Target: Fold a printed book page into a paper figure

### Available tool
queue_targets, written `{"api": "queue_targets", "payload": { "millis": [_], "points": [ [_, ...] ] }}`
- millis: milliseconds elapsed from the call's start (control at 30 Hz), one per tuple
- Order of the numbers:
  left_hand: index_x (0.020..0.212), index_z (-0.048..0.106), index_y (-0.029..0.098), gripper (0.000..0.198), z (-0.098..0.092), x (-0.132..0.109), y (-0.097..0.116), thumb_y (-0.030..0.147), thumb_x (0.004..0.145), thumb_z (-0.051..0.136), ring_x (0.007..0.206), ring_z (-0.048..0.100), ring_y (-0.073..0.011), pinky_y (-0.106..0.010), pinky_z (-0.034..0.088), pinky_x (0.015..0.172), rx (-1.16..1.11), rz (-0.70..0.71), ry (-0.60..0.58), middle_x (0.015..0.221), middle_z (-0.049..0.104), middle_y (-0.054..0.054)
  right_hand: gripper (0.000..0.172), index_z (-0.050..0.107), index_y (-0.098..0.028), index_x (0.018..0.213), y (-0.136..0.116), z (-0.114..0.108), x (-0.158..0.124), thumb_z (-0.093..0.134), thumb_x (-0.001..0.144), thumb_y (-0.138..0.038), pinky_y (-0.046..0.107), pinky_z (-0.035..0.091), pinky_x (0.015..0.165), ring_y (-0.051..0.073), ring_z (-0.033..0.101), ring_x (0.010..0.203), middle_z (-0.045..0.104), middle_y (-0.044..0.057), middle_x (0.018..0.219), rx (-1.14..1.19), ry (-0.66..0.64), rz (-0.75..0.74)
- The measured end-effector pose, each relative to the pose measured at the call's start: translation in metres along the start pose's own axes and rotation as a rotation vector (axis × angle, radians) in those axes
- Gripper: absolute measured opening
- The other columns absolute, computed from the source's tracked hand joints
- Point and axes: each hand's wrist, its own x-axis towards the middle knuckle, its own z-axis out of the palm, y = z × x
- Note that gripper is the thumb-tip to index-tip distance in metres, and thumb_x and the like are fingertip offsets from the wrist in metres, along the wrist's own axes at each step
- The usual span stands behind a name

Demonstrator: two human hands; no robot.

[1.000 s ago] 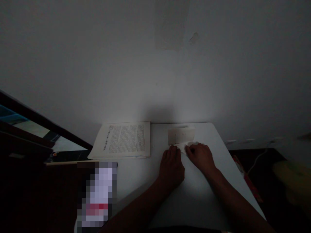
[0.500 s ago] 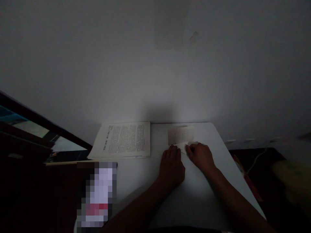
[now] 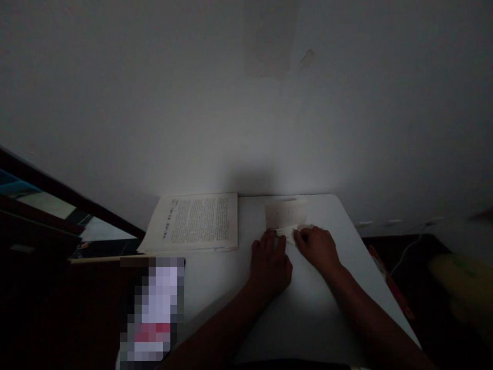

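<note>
A small pale sheet of paper [image 3: 285, 215] lies on the white table [image 3: 308, 308] near the wall, its near edge partly folded. My left hand [image 3: 270, 262] lies flat with its fingers stretched out, its fingertips pressing on the paper's near left corner. My right hand [image 3: 316, 247] rests beside it, fingers curled down onto the folded near edge of the paper. The light is dim and the fold itself is hard to make out.
An open printed booklet [image 3: 196, 222] lies at the table's far left corner. A blurred-out patch [image 3: 152, 308] sits at the left front. A dark wooden rail [image 3: 57, 187] runs along the left. A cable [image 3: 408, 249] and dark floor lie to the right.
My left hand has shifted slightly left and its fingers have spread a little. The right hand and the paper stay about where they were.
</note>
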Motion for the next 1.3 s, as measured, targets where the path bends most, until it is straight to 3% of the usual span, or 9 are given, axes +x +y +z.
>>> {"api": "queue_targets", "payload": {
  "millis": [733, 1300],
  "points": [
    [0.121, 0.045, 0.020, 0.045, -0.0042, 0.0012, 0.0003, 0.026, 0.077, 0.051, 0.123, 0.034, -0.0291, -0.046, 0.037, 0.090, 0.007, -0.008, -0.013, 0.131, 0.042, -0.014, 0.044, 0.068, -0.020, 0.064, 0.0005, 0.0007, 0.0004, 0.038, 0.089, -0.040, 0.030, 0.035, 0.065, 0.021, 0.062, 0.069, 0.069, 0.007, 0.067, 0.010, -0.013, 0.005],
    [0.127, 0.042, 0.013, 0.055, -0.0018, -0.0006, -0.0034, 0.036, 0.078, 0.050, 0.116, 0.038, -0.0314, -0.050, 0.032, 0.093, 0.061, -0.066, 0.011, 0.132, 0.044, -0.014, 0.044, 0.070, -0.019, 0.066, -0.0004, -0.0012, 0.0004, 0.038, 0.088, -0.039, 0.030, 0.035, 0.066, 0.020, 0.062, 0.069, 0.069, 0.007, 0.067, 0.032, -0.023, 0.011]
  ]
}}
